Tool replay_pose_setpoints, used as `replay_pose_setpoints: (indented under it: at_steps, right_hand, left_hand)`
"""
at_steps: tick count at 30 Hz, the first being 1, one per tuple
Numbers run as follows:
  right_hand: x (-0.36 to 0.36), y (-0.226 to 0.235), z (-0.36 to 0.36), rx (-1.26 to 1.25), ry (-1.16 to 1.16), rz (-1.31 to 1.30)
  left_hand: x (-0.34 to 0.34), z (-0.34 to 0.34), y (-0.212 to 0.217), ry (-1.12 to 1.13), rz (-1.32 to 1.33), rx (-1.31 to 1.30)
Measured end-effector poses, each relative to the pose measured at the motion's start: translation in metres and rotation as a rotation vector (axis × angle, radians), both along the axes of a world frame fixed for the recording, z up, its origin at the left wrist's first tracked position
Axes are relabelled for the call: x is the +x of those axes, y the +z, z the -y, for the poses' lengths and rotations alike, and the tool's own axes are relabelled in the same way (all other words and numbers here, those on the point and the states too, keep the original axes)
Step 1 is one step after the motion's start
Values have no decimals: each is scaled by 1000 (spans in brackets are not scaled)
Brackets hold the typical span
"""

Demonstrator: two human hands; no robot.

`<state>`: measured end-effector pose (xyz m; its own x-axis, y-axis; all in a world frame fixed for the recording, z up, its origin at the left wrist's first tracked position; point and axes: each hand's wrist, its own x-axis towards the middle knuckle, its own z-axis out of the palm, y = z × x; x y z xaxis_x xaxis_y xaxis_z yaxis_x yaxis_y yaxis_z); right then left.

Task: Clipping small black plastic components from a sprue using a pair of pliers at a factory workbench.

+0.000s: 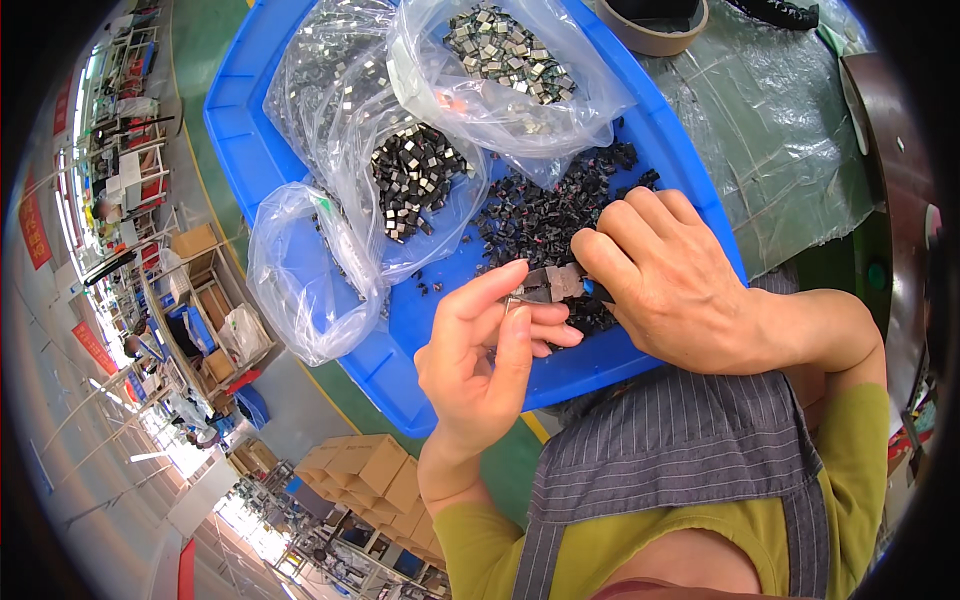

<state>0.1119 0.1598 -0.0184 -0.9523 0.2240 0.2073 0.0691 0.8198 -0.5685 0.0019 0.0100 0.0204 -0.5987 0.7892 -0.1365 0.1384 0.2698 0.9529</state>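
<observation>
Over the blue tray [400, 385], my left hand [485, 350] pinches a small metal part [513, 298] between thumb and fingertips. My right hand [670, 285] is closed, its curled fingers around a small piece with a flat silver metal end [558, 283] and a bit of blue. That metal end meets the part at my left fingertips; what lies inside the right fist is hidden. Beneath both hands, a heap of small black plastic pieces [530, 215] covers part of the tray. A clear bag [420, 185] with black-and-silver connector-like parts lies beside the heap.
Another clear bag [510, 55] of silver parts sits at the tray's far side, and an emptier bag [310, 270] on the left. A round tan container [655, 35] stands on the plastic-covered table [770, 140]. Cardboard boxes [375, 475] are stacked at lower left.
</observation>
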Motion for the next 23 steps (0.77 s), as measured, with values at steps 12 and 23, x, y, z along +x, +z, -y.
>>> replay_pose_setpoints:
  at_steps: [12, 23]
  right_hand:
    - [2, 0, 0, 9, 6, 1]
    - [5, 4, -3, -280, 142, 136]
  left_hand:
    - [-4, 3, -3, -63, 24, 48]
    - [-4, 6, -4, -85, 72, 64]
